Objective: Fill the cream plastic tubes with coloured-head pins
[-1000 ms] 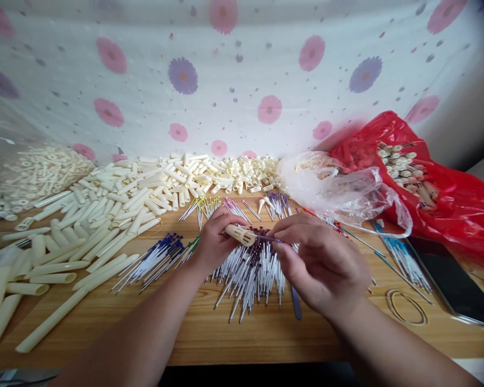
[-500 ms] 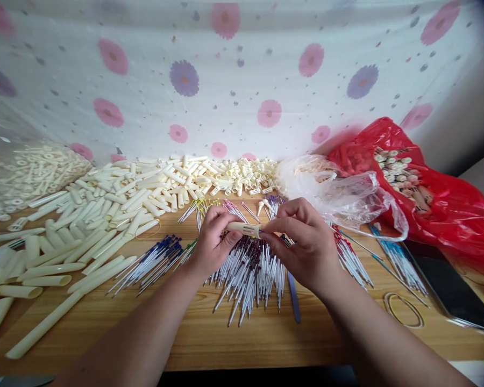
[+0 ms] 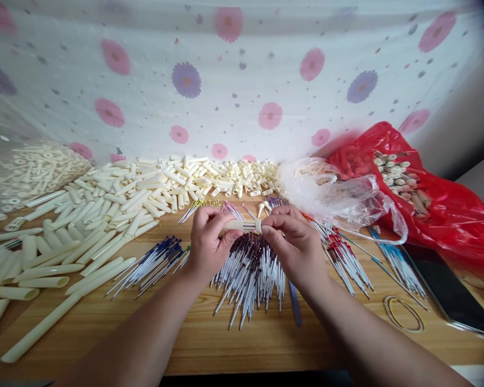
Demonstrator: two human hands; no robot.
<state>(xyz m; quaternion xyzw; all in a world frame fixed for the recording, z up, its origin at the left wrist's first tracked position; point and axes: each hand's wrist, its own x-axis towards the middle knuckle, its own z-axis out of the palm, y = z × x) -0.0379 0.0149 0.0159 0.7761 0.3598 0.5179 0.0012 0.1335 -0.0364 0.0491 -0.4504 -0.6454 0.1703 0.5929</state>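
A cream pen barrel with narrow slots (image 3: 248, 226) lies crosswise between my two hands, above the desk. My left hand (image 3: 212, 242) is closed round its left part, thumb along the near side. At the barrel's right end, the thumb and fingers of my right hand (image 3: 296, 242) are pinched together against the rim. Whether a small refill is in that pinch is hidden. Directly beneath spreads a thick fan of pen refills with dark purple-brown ends (image 3: 252, 277).
Left and behind lie heaped cream pen tubes (image 3: 116, 199). Blue-ended refills (image 3: 153, 263) and red-ended refills (image 3: 347, 258) flank the middle. At right are a clear plastic bag (image 3: 339, 188), a red bag (image 3: 447, 207), a phone (image 3: 452, 287) and rubber bands (image 3: 403, 313).
My right hand has shifted a little left, and its fingers are more curled at the barrel's end. The barrel looks nearly level now, and the bluish tip seen at its right end no longer shows.
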